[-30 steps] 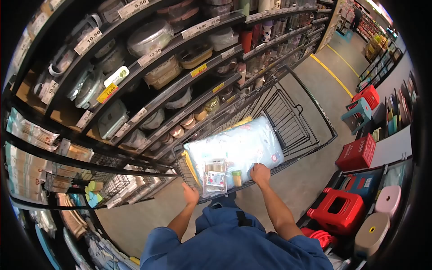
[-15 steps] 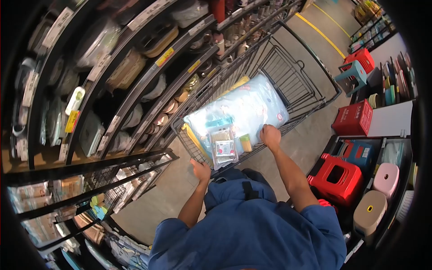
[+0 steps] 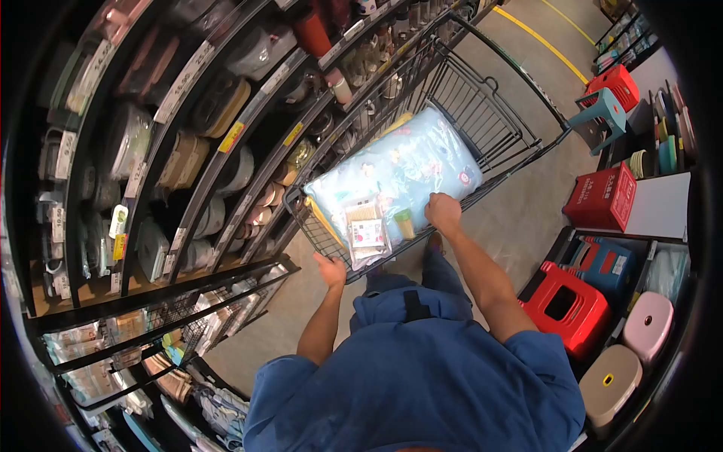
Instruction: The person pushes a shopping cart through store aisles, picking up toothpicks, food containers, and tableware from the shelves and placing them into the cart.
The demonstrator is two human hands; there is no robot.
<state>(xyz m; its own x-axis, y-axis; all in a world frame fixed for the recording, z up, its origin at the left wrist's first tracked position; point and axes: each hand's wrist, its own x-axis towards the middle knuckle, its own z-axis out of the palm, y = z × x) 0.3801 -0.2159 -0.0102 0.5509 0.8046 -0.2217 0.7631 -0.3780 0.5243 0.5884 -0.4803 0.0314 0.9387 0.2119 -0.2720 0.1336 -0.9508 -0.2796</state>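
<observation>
A black wire shopping cart [image 3: 512, 135] stands in front of me, tilted diagonally in view. My left hand [image 3: 330, 269] is curled at its near left corner, fingers partly hidden. Farther right, my right hand [image 3: 443, 211] is closed over the near side rim. Inside the cart lies a large light-blue patterned bundle [image 3: 399, 162] in clear plastic. On top of it rest a clear pack of small pale sticks with a white label [image 3: 367, 233] and a small bundle with a green top [image 3: 404, 224]. Something yellow [image 3: 324, 220] shows under the blue bundle.
Shelves [image 3: 203, 113] of packaged containers curve along the left, close to the cart. At right stand a red stool [image 3: 565, 301], a pink stool [image 3: 648, 320], a beige stool [image 3: 611, 380], a red box [image 3: 602, 197] and a teal stool [image 3: 602, 117]. Yellow lines [image 3: 550, 45] mark the floor.
The shelves and stools have shifted slightly in view. Both hands stay at the cart's near edge. My legs and a shoe now show more below the cart.
</observation>
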